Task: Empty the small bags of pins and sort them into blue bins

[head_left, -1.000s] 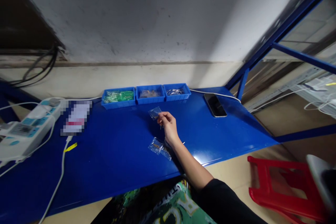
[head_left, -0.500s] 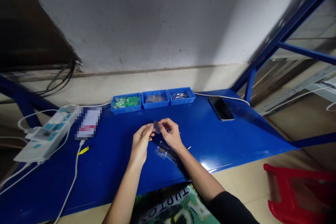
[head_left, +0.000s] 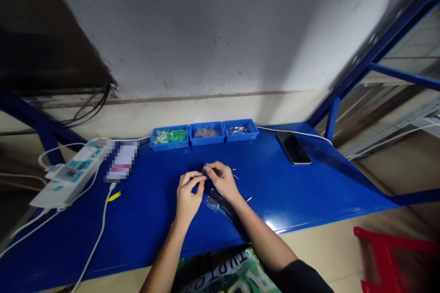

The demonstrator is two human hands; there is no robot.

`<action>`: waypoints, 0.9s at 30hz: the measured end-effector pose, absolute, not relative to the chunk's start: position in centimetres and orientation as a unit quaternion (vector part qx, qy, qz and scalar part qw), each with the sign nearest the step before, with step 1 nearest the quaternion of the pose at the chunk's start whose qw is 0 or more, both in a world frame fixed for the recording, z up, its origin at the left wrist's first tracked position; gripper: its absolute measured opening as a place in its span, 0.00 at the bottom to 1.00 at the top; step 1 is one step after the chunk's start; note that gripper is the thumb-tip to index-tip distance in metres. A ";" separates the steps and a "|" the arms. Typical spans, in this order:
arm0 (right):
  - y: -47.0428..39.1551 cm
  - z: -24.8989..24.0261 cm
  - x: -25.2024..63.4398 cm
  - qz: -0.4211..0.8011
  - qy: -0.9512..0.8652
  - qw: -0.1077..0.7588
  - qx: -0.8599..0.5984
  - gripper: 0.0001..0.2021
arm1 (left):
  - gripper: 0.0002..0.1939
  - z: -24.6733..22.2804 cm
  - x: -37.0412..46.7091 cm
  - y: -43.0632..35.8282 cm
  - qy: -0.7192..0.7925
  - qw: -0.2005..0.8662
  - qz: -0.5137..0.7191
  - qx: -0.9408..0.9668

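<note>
My left hand (head_left: 188, 191) and my right hand (head_left: 222, 180) meet over the middle of the blue table, fingertips almost touching. A small clear plastic bag (head_left: 205, 170) is pinched in my right fingers, mostly hidden by them. The left thumb and forefinger close at the bag's near edge; whether they grip it is hidden. Under my right wrist lie clear bags with thin dark and brass-coloured pieces (head_left: 215, 203). Small metal pins (head_left: 235, 176) lie just right of my right hand, and another pin (head_left: 248, 199) is beside the right forearm.
Along the wall stand three blue bins: one with green packets (head_left: 169, 136), one with clear bags (head_left: 206, 132), one with metal pins (head_left: 239, 130). A black phone (head_left: 294, 148) lies at right. A power strip (head_left: 70, 176), blurred phone (head_left: 122, 161) and white cables are at left; a red stool (head_left: 388, 256) stands lower right.
My left fingers have drawn together and turned over beside the bag, which my right hand now covers more. The view has shifted slightly, so the table things appear a little lower and further right.
</note>
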State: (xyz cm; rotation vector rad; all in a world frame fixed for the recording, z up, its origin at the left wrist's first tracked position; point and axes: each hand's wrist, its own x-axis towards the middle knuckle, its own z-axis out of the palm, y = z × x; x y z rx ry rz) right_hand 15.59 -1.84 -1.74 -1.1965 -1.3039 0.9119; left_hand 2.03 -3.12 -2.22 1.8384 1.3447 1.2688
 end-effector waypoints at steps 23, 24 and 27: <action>-11.3 -1.2 22.4 0.134 -0.661 0.344 -0.653 0.33 | 0.37 1.7 2.7 5.4 0.546 0.106 0.278 0.783; -11.6 -1.7 22.4 0.134 -0.682 0.304 -0.651 0.41 | 0.36 0.5 2.6 3.9 0.530 0.127 0.254 0.799; -10.7 -3.0 22.2 0.133 -0.759 0.202 -0.605 0.54 | 0.30 -2.7 1.7 0.4 0.523 0.157 0.227 0.806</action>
